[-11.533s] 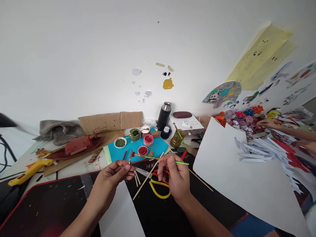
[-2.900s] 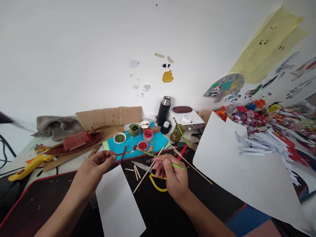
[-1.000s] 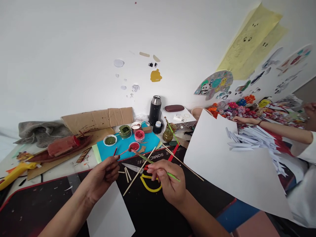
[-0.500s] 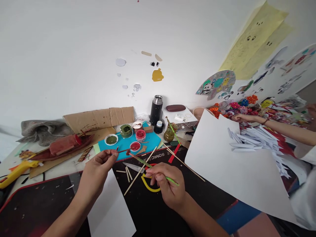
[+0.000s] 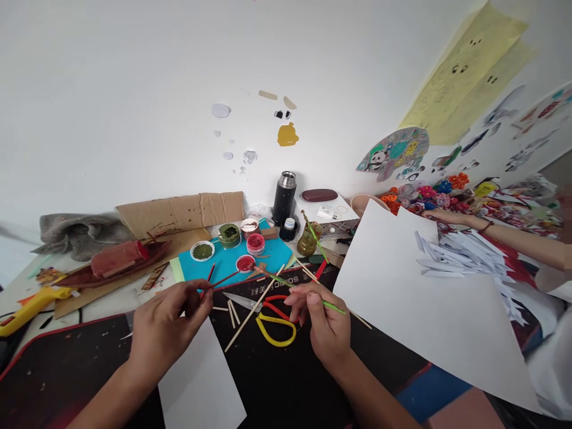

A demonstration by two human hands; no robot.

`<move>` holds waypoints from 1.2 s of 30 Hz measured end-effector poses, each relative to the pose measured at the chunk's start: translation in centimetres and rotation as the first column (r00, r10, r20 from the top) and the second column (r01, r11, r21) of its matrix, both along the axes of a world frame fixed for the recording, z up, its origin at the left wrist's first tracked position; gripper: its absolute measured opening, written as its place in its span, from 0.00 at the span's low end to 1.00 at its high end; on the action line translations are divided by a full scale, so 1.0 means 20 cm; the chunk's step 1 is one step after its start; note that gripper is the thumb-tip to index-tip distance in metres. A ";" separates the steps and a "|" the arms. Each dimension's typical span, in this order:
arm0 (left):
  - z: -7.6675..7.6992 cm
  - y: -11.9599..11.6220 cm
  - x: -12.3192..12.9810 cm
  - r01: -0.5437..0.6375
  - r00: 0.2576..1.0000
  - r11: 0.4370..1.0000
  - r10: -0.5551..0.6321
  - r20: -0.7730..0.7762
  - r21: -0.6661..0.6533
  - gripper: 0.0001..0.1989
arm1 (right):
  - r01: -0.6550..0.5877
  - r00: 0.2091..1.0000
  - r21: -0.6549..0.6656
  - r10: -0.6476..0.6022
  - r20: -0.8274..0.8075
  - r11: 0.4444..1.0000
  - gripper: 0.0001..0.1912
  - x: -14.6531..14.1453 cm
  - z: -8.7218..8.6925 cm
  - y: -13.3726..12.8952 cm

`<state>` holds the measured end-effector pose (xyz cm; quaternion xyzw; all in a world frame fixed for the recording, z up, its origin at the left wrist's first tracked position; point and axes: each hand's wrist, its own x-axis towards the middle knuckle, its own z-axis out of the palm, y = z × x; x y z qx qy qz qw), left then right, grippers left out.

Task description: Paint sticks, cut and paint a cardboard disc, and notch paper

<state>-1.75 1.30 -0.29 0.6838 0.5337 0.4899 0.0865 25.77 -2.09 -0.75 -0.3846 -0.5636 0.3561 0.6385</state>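
My left hand (image 5: 167, 322) pinches a thin painted stick (image 5: 227, 277), brownish red, whose far end points at the lid of red paint (image 5: 245, 263). A second dark red, pencil-like piece (image 5: 211, 271) rises by the same fingers; whether they hold it I cannot tell. Closed round a green-handled paintbrush (image 5: 286, 282), my right hand (image 5: 328, 325) is above the dark mat. The brush's reddish tip is just right of the red lid, apart from the stick. Below and between the hands lie scissors (image 5: 277, 344) with red and yellow handles, beside bare wooden sticks (image 5: 250, 317).
On blue paper (image 5: 187, 271) stand a red paint jar (image 5: 256, 243), a green jar (image 5: 229, 236) and a green lid (image 5: 202, 251). Behind are a black flask (image 5: 285, 199) and a murky jar with another brush (image 5: 308, 243). White sheets (image 5: 402, 310) and another person's arm (image 5: 513, 238) occupy the right.
My right hand has moved right, taking the brush tip away from the stick. My left hand has turned and sits slightly lower, with its stick tilted up more. More of the scissors shows.
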 end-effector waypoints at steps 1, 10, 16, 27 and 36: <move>0.00 0.00 -0.02 0.025 0.995 0.996 -0.016 -0.097 0.091 0.03 | -0.003 1.000 -0.007 0.003 -0.013 1.000 0.19 0.00 0.00 0.00; -0.09 0.02 -0.17 0.235 0.874 0.934 -0.082 -0.479 0.268 0.10 | -0.125 0.992 -0.034 0.125 -0.001 0.992 0.21 -0.05 0.02 -0.02; -0.07 0.00 -0.18 0.310 0.852 0.899 -0.118 -0.510 0.310 0.14 | -0.067 0.998 -0.110 0.067 -0.008 0.992 0.22 -0.05 0.00 0.02; -0.10 0.02 -0.20 0.351 0.812 0.896 -0.146 -0.565 0.273 0.12 | -0.149 0.989 -0.074 0.150 0.014 0.986 0.20 -0.07 0.01 0.01; -0.07 0.03 -0.17 0.405 0.793 0.882 -0.208 -0.573 0.240 0.10 | -0.157 0.987 -0.115 0.160 0.019 0.981 0.23 -0.07 0.01 0.00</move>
